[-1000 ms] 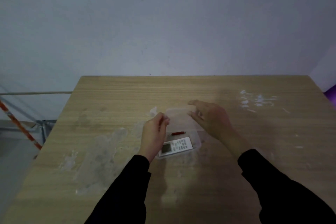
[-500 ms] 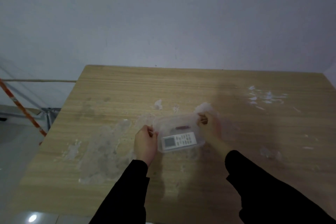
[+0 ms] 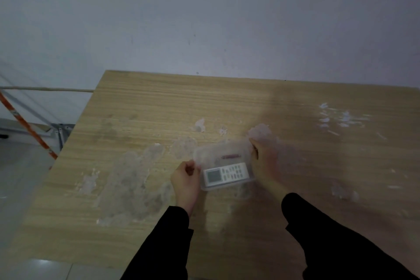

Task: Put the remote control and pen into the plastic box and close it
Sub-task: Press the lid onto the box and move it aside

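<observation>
At frame centre, the plastic box (image 3: 223, 166) on the table (image 3: 159, 109) is gripped at both ends by the left hand (image 3: 186, 179) and right hand (image 3: 264, 163). The remote control (image 3: 225, 174) and pen (image 3: 230, 156) are seen inside it.

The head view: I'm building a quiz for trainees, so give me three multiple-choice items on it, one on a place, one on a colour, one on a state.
1. Where does the remote control lie?
A. in the plastic box
B. at the table's far edge
C. on the floor

2. What colour is the pen?
A. green
B. red
C. yellow

3. What are the hands doing?
A. resting in the lap
B. holding the pen
C. at the box's two ends

Answers: 1 A, it shows through the clear plastic, nearer the person than the pen. 2 B, a red stick behind the remote. 3 C, the left hand is at the left end and the right hand at the right end.
</observation>
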{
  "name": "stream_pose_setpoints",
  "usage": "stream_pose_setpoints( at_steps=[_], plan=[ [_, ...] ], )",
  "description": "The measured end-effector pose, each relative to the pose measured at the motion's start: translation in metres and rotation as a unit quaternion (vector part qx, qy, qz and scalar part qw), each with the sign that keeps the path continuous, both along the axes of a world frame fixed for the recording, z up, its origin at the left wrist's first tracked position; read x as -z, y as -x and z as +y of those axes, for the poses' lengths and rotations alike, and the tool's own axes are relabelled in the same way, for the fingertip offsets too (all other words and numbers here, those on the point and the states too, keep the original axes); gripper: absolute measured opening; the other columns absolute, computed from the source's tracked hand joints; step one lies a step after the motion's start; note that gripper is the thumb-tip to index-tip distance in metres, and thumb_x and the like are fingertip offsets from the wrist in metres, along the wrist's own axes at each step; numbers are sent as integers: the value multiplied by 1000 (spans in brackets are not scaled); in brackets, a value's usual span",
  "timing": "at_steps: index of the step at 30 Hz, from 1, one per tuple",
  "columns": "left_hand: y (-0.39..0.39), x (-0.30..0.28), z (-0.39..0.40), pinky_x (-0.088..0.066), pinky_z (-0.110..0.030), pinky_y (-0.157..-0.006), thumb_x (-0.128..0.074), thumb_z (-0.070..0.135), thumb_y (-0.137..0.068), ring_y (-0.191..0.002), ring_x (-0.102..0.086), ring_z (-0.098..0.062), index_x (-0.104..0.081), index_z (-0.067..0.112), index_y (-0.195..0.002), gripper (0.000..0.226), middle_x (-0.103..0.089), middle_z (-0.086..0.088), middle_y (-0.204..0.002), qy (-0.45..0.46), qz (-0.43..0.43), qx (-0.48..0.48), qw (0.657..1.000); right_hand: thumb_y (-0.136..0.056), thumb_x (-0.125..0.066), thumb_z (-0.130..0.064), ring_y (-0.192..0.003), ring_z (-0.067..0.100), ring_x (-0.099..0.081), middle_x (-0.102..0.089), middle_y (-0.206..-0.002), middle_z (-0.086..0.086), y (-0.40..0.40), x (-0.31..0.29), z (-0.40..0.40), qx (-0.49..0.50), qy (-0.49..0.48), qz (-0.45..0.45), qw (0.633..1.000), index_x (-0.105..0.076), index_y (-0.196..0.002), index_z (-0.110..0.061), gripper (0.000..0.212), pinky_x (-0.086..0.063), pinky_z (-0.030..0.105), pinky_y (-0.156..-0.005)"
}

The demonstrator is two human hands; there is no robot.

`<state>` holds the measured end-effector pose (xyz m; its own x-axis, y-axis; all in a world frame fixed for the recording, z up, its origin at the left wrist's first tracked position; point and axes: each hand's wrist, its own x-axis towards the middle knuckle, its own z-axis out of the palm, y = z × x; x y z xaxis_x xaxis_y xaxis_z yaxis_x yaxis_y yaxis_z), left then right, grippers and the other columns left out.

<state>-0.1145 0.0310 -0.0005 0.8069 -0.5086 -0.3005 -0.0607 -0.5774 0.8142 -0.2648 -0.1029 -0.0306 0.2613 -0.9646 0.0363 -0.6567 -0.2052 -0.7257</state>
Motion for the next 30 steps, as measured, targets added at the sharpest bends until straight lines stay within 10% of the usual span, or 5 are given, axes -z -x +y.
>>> stream_pose_setpoints(
  at_steps=[6, 8, 13, 20, 30],
  plan=[
    [6, -1, 5, -49, -26, -79, -57, 3, -89, -93, -59, -18, -52, 5, -124, 36, -64, -16, -118, 29, -42, 58, 997, -98, -37, -20, -105, 23, -56, -59, -117, 14, -4, 0, 12, -21, -38, -10, 999, -54, -118, -15, 27, -46, 43, -93],
    [6, 1, 2, -42, -33, -103, -52, -2, -87, -121, -49, -25, -37, 6, -138, 53, -49, -16, -138, 24, -103, 130, 986, -96, -34, -24, -140, 25, -25, -25, -154, 13, 4, 9, 20, -126, 19, 100, 987, -20, -145, -11, 52, -27, 42, -113],
    [2, 8, -20, -16, -43, -122, -42, 4, -89, -147, -15, -25, -19, 10, -147, 63, -23, -12, -158, -70, -240, 300, 921, -93, -20, -53, -144, 17, 8, -4, -159, 6, 7, 15, 16, -237, 95, 187, 948, -5, -147, -14, 68, -3, 41, -118],
    [13, 28, -10, 3, -41, -121, -24, 53, -93, -148, 8, -23, 0, 12, -149, 74, 2, -8, -161, -85, -320, 316, 889, -89, -24, -61, -143, 25, -6, -21, -155, 16, 4, 17, 14, -245, 88, 173, 950, -19, -145, -5, 79, -12, 47, -118],
    [6, 29, -12, -5, -37, -123, -50, 42, -91, -149, 6, -19, -9, 13, -149, 77, -5, -4, -161, 22, -218, 315, 923, -85, -46, -55, -142, 30, -21, -29, -153, 11, 5, 16, 12, -224, 44, 124, 966, -26, -143, -12, 75, -24, 53, -115]
  ],
)
